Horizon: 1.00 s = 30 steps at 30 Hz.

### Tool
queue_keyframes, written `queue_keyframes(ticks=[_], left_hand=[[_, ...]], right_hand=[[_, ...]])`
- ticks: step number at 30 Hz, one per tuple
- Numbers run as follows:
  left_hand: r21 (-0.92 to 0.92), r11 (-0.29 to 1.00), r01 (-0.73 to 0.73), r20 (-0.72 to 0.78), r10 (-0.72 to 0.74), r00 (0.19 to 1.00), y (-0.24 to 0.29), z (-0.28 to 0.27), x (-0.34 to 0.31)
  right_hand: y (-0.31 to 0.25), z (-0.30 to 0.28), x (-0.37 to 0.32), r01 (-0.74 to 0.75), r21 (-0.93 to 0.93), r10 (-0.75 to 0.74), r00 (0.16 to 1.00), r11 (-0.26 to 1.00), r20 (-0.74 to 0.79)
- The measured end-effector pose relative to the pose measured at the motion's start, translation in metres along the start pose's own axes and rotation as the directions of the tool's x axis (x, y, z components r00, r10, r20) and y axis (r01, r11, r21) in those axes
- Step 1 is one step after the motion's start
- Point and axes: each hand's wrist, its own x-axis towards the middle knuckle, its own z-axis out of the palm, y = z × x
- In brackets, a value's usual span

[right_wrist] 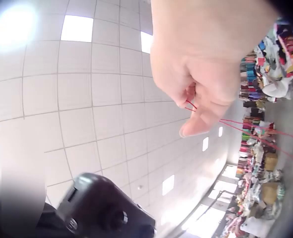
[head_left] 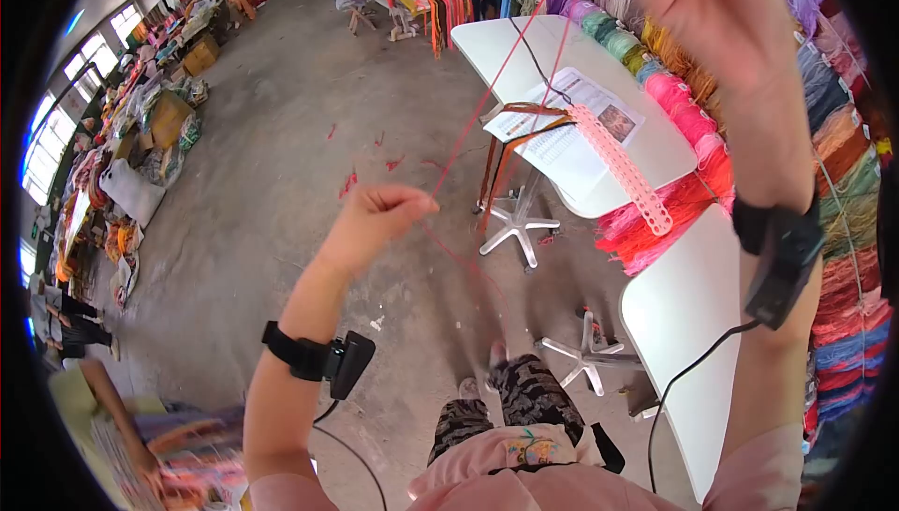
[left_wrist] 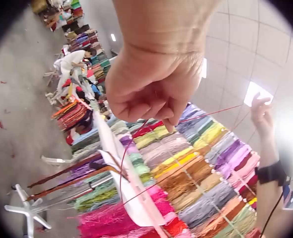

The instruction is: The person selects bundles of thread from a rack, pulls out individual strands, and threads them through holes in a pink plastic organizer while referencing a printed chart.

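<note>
Red yarn (head_left: 479, 108) runs taut and slanting between my two hands. My left hand (head_left: 379, 221) pinches it between thumb and fingertips at mid-height, and a loose tail hangs below. My right hand (head_left: 721, 33) is raised high at the upper right, partly cut off in the head view. In the right wrist view its curled fingers hold red strands (right_wrist: 260, 132), which loop round the fingers and lead away. Beyond the yarn, a pink strip with holes (head_left: 623, 166) lies over printed sheets (head_left: 599, 99), with orange and dark yarn hanging from its end.
White tables (head_left: 674, 314) with wheeled bases (head_left: 520, 230) stand at the right. Behind them hang rows of coloured yarn skeins (head_left: 698, 57). Bags and boxes (head_left: 173, 118) line the left wall. Another person's arm (head_left: 117, 413) and yarn show at lower left. Red scraps (head_left: 348, 183) lie on the floor.
</note>
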Motion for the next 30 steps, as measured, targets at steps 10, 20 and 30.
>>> queue_keyframes(ticks=[10, 20, 30], left_hand=[[0.476, 0.872, 0.113, 0.008, -0.133, 0.991, -0.087, -0.012, 0.118], [-0.185, 0.944, 0.273, 0.35, -0.196, 0.916, -0.036, 0.118, 0.212], [-0.442, 0.674, 0.592, 0.388, -0.452, 0.804, -0.042, 0.202, 0.287]], right_hand=[[-0.11, -0.161, -0.016, 0.293, -0.43, -0.509, 0.645, 0.854, -0.57], [-0.063, -0.352, -0.171, -0.415, -0.851, -0.555, 0.645, 0.323, -0.525], [0.15, -0.352, -0.134, -0.647, -0.611, -0.002, 0.686, 0.456, -0.728]])
